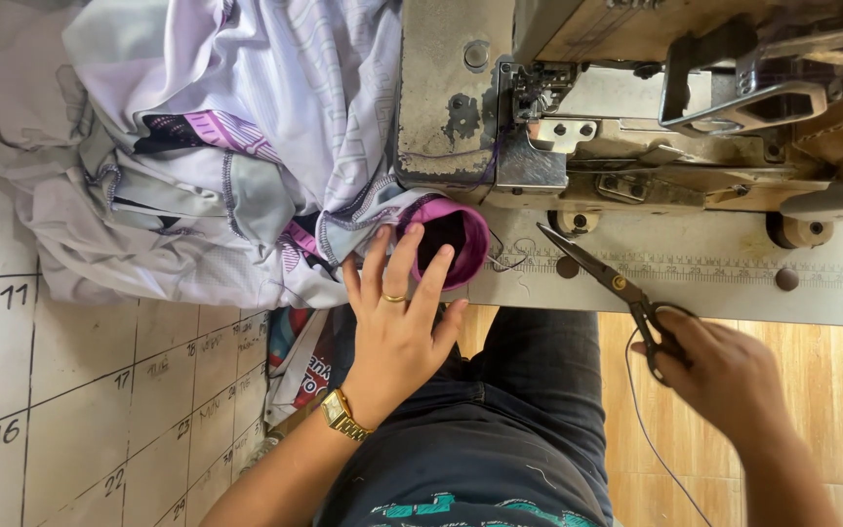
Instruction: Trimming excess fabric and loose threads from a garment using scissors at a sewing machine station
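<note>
Purple cuff of the pale garment lies at frame centre, just below the sewing machine, pinned flat on the counter by the left hand's spread fingers. Right hand grips shut scissors, tips pointing toward the seam threads.

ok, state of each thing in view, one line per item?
left hand: flat, fingers spread on the purple cuff
right hand: gripping the scissors' handles
scissors: blades shut, tip pointing at the machine
purple cuff: tubular, opening facing the camera
pale garment: bunched in a heap left of the machine
sewing machine: whether it is running, cannot tell
</note>
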